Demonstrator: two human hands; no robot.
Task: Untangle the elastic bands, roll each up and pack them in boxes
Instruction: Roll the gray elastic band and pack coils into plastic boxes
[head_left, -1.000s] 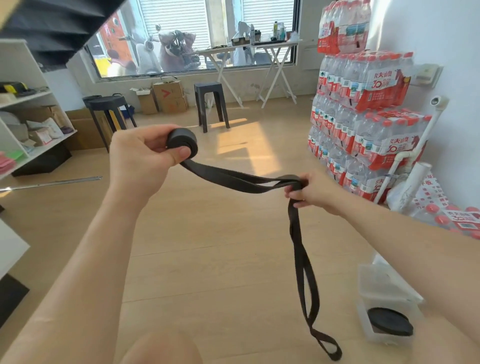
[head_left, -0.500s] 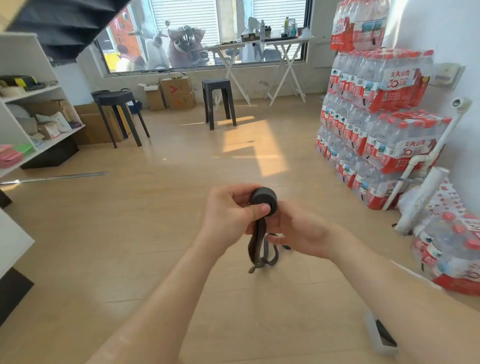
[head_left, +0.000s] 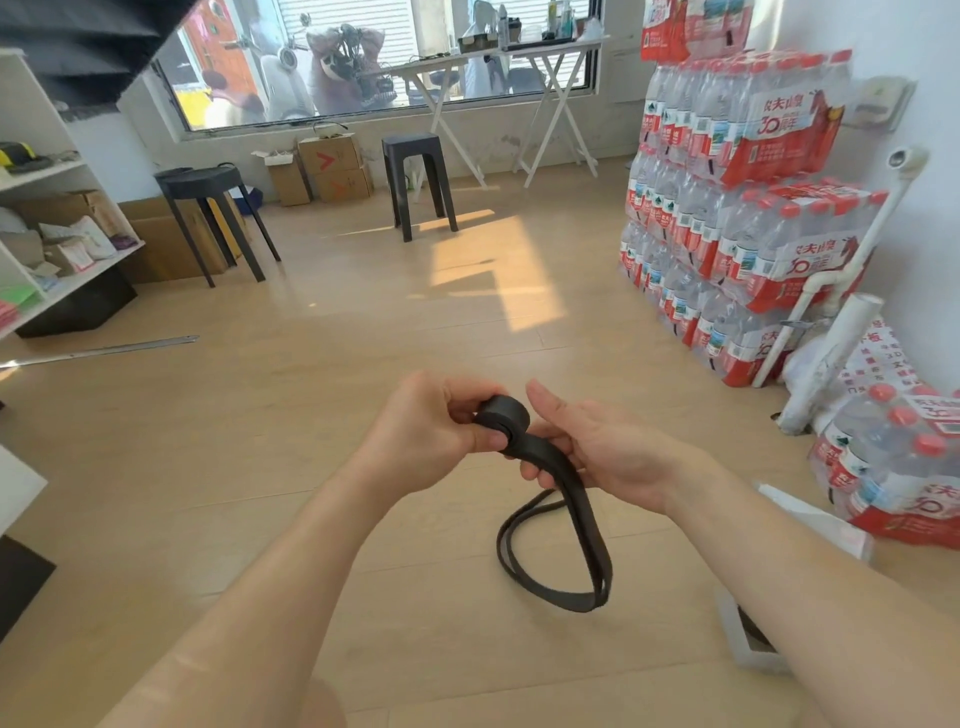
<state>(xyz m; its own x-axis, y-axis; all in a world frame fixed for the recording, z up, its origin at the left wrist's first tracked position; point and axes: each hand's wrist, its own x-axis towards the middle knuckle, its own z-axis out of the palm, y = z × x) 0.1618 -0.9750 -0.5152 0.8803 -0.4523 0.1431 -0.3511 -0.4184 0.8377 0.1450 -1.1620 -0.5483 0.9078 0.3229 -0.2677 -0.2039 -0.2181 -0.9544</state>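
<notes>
A black elastic band is partly wound into a tight roll (head_left: 503, 414), held in front of me above the wooden floor. My left hand (head_left: 434, 431) grips the roll, thumb pressed on its near side. My right hand (head_left: 602, 447) sits just right of the roll with its thumb raised. The flat strap runs across its curled fingers. The unrolled tail (head_left: 571, 566) droops below in a loose double loop. A clear plastic box (head_left: 745, 642) lies on the floor at the lower right, mostly hidden by my right forearm, with something dark inside.
Stacked packs of water bottles (head_left: 737, 208) line the right wall, and another pack (head_left: 904, 457) lies on the floor beside a white tube (head_left: 831, 358). Two black stools (head_left: 213, 218) (head_left: 418, 182) stand ahead. White shelves (head_left: 47, 223) fill the left side.
My hands were wide apart with the strap stretched between them, then came together low in front of me. The tail now hangs in a wider loop, and my right hand has opened its thumb.
</notes>
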